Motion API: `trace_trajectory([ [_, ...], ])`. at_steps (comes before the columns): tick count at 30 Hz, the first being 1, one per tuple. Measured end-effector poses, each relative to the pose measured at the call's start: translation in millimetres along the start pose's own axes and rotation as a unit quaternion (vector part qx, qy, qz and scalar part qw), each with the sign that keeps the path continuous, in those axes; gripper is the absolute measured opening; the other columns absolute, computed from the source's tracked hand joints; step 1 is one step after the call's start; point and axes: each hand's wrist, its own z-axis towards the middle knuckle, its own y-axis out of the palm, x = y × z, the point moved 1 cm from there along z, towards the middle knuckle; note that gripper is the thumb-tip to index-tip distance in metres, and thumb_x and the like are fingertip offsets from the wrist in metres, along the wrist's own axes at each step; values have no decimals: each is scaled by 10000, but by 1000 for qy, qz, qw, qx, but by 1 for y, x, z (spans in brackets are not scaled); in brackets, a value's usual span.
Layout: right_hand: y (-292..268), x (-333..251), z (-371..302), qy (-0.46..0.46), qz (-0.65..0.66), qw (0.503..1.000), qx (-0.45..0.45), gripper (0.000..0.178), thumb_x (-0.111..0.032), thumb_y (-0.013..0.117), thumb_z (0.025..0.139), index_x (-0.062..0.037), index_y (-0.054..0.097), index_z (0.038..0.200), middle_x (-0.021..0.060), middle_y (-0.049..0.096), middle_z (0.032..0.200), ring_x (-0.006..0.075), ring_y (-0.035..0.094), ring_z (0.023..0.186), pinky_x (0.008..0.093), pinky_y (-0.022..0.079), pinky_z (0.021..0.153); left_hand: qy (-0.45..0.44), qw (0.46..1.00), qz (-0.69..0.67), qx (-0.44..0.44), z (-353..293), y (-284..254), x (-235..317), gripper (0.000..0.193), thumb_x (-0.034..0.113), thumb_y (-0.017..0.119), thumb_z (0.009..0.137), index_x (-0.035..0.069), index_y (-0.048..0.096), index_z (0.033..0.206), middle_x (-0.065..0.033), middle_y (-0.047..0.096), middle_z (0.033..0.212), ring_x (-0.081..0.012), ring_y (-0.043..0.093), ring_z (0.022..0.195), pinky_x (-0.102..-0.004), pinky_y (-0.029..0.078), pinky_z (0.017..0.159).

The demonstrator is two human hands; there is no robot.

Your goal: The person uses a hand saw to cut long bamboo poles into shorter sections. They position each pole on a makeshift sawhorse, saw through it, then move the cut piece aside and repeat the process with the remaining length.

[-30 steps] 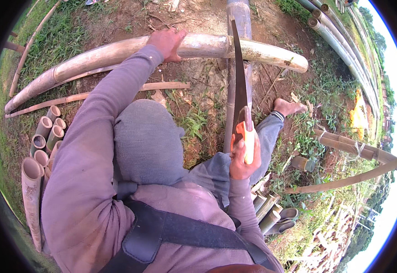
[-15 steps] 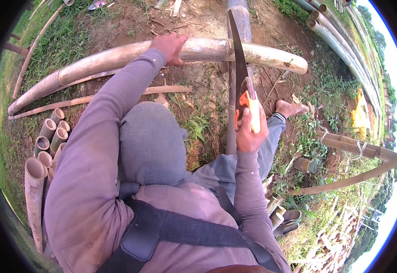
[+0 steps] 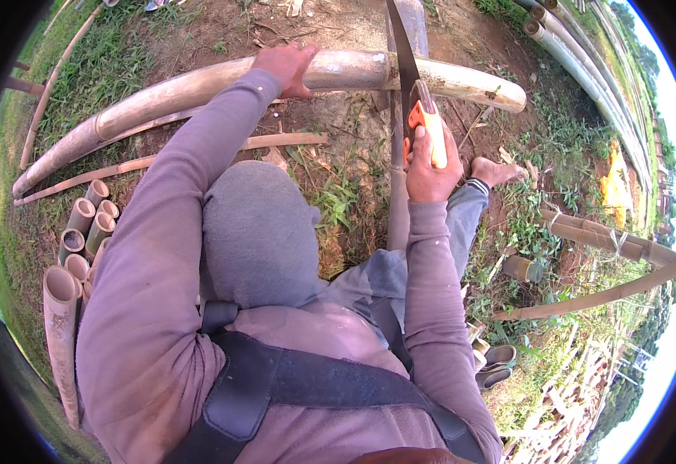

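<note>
A thick, pale bamboo pole (image 3: 345, 71) lies crosswise in front of me, over a darker pole (image 3: 398, 193) that runs away from me. My left hand (image 3: 285, 68) grips the bamboo from above, its thumb on the near side. Closed round the orange handle of a handsaw (image 3: 429, 127) is my right hand (image 3: 434, 168). The dark saw blade points away from me and crosses the bamboo beside a node, right of my left hand. Whether its teeth are in a cut cannot be made out. The blade's tip leaves the top of the view.
Cut bamboo tubes (image 3: 63, 286) stand at the left. A split bamboo strip (image 3: 287, 140) lies before my knee. Long poles (image 3: 570, 66) are stacked far right, near a yellow-orange sheet (image 3: 615, 185). A tied bamboo frame (image 3: 609, 238) stands right of my bare foot (image 3: 499, 172).
My right hand has pushed the handsaw forward, away from me, so more of the blade has passed over the bamboo. The left hand keeps its hold on the pole.
</note>
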Motion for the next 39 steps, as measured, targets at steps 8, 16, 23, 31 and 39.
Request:
trace_trajectory([
  [8,-82,-27,-159,44,81,996,8,553,-227,689,1049,109,534,1460,225,706,1306,166,726,915,262,577,732,4,1000,-7,23,-3,6,-4,811,455,873,845,144,487,1487,-176,674,1330,-366,682,1236,-490,598,1008],
  [16,14,-11,19,89,82,993,-2,322,-109,714,1039,36,681,1324,93,728,1096,101,674,918,256,565,782,4,1000,-19,8,2,-6,-1,872,495,877,821,144,475,1510,-185,673,1331,-358,683,1240,-485,597,1010],
  [23,-86,-22,-160,115,79,990,-18,531,-232,679,1062,102,543,1453,211,707,1306,208,728,1093,286,597,867,8,1000,-24,5,2,3,-8,860,484,885,819,140,483,1497,-185,674,1324,-363,687,1232,-490,598,1010],
  [31,9,-24,32,84,71,994,-28,336,-144,722,1043,21,673,1331,73,733,1041,90,663,803,239,552,659,6,1000,-18,17,4,-4,-1,854,484,883,817,150,489,1497,-183,681,1317,-352,689,1232,-495,594,1012],
  [39,-83,-27,-154,105,63,992,-17,540,-225,672,1062,115,534,1459,226,695,1316,204,739,988,284,613,758,-3,1000,-9,4,3,2,-6,856,484,870,821,151,485,1510,-181,687,1310,-340,693,1226,-481,612,976],
])
